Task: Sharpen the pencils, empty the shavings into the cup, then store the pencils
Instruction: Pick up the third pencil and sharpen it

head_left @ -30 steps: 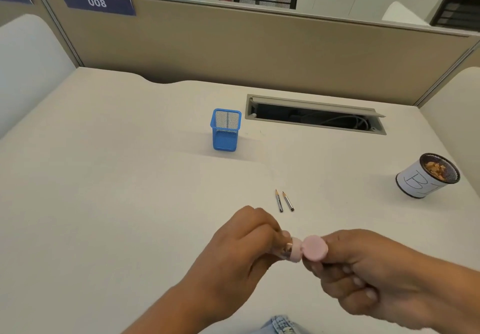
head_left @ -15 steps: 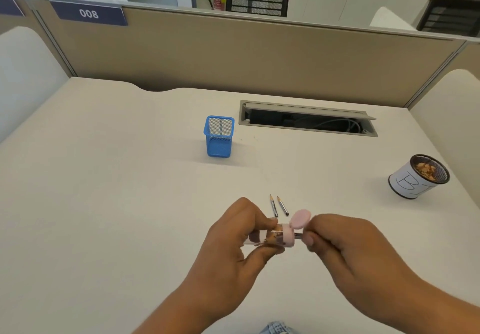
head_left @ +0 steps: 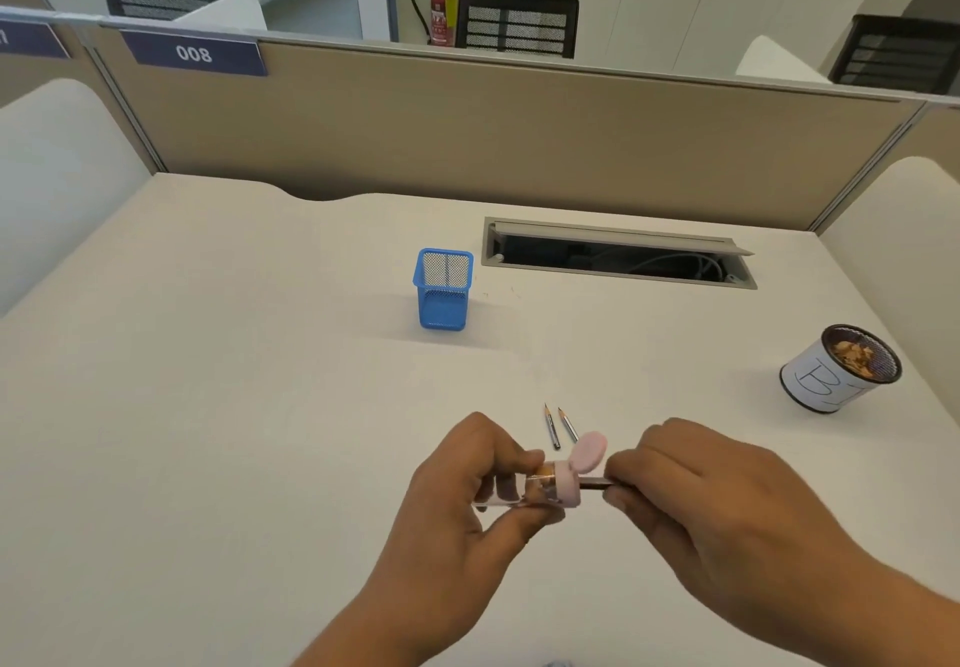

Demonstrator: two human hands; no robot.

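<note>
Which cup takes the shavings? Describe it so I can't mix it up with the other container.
Start at the cable slot set into the far side of the desk, then look right and nearer, close to the desk's right edge. The shavings cup stands there: round, dark-rimmed, wrapped in white paper with a handwritten letter, brown shavings inside, unlike the square blue mesh pencil holder.

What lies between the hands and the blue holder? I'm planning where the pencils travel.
In the head view, two pencils lie just beyond the hands; past them, bare desk up to the blue holder.

Sharpener (head_left: 558,487) lid (head_left: 589,451) flipped open, pencil (head_left: 595,484) now seemingly inserted
</note>
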